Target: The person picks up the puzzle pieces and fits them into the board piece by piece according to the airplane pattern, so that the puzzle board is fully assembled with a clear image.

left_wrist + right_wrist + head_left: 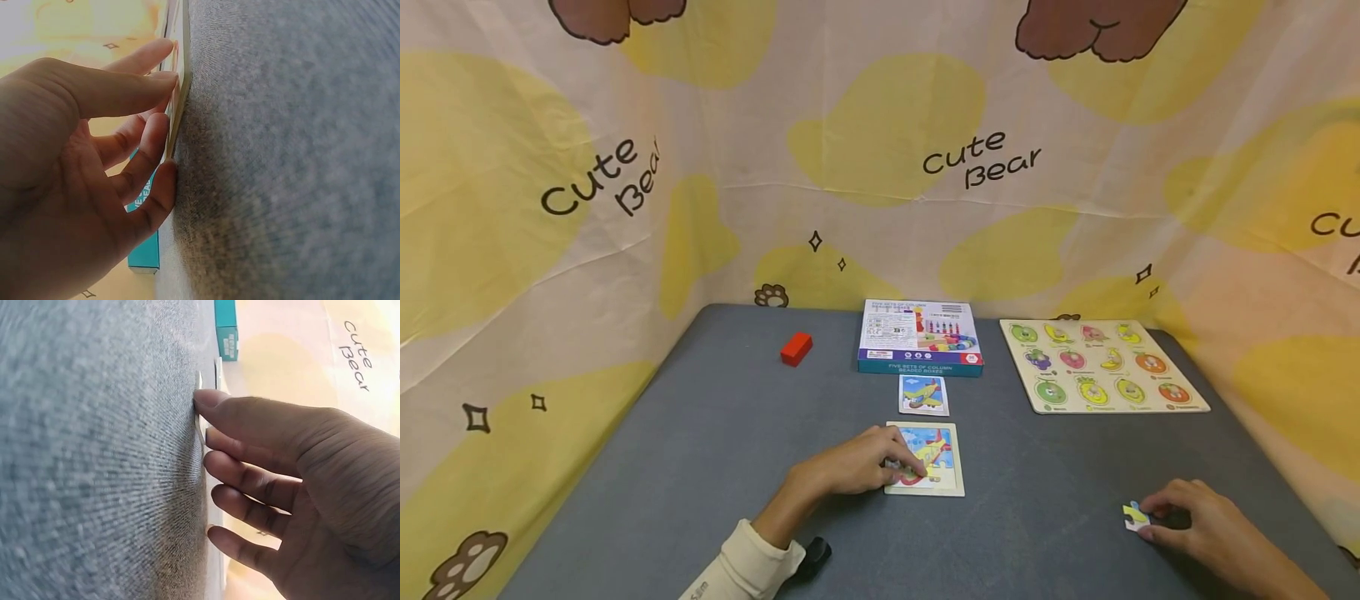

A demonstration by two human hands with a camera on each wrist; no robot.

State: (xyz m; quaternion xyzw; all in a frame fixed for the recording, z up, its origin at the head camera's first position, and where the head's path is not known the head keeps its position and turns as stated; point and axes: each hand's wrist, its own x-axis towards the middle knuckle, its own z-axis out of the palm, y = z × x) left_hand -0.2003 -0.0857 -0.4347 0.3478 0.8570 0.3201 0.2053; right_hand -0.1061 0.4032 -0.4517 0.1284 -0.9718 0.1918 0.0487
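Note:
My left hand (867, 463) rests on a wooden airplane jigsaw puzzle (958, 467), its fingertips touching the picture and the frame's left side. In the left wrist view the thumb and fingers of that hand (75, 150) lie against the thin board, loosely bent. Far to the right, my right hand (1210, 525) pinches a small yellow and white puzzle piece (1136, 517) between thumb and fingers, low over the tabletop. Seen edge-on in the right wrist view, the piece (199, 428) is very close to the cloth. Behind the puzzle lies an airplane picture card (923, 395).
A bead toy box (920, 337) lies at the back middle of the grey table (722, 467). To its left sits a red block (797, 349); to its right, a fruit puzzle board (1105, 367). A printed cloth (880, 233) encloses the back and sides.

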